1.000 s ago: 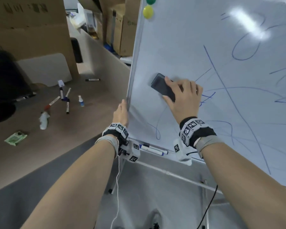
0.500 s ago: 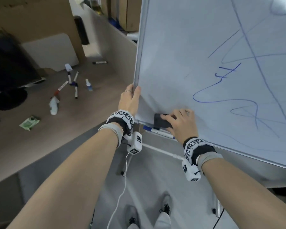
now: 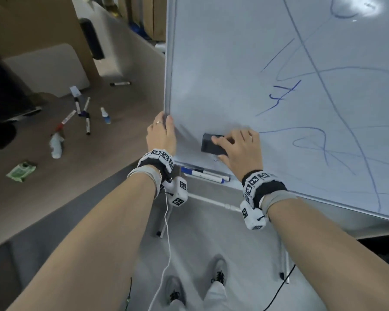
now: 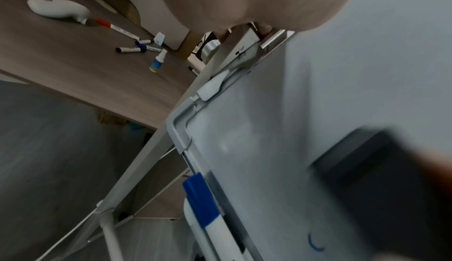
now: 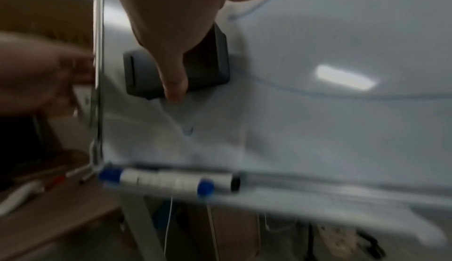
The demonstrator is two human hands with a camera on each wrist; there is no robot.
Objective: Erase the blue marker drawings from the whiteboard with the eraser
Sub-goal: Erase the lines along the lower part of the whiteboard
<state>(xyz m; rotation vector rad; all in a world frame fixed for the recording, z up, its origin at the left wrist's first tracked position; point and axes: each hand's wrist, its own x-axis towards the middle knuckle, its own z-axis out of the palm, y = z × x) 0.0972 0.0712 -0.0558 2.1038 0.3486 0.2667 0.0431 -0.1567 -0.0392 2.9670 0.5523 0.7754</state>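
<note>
The whiteboard (image 3: 222, 63) stands on a stand, with blue marker lines (image 3: 285, 95) across its middle and right. Its lower left area is wiped, save a small blue curl (image 4: 315, 245) near the bottom edge. My right hand (image 3: 236, 147) grips the dark grey eraser (image 3: 209, 144) and presses it flat on the board's lower left; the right wrist view shows the eraser (image 5: 176, 71) under my thumb. My left hand (image 3: 162, 133) grips the board's left frame edge (image 3: 167, 86), thumb on the front.
A blue-capped marker (image 3: 202, 173) lies in the board's tray (image 5: 318, 189) just below the eraser. On the brown desk (image 3: 43, 187) at left lie several markers (image 3: 85, 115), a small spray bottle (image 3: 105, 115), a white bottle (image 3: 56, 144) and a green packet (image 3: 20, 171). Cardboard boxes stand behind.
The eraser swept from the board's mid-left down to the bottom edge, then rose a little. The curve at the lower left is wiped away. My left hand slid slightly up the frame.
</note>
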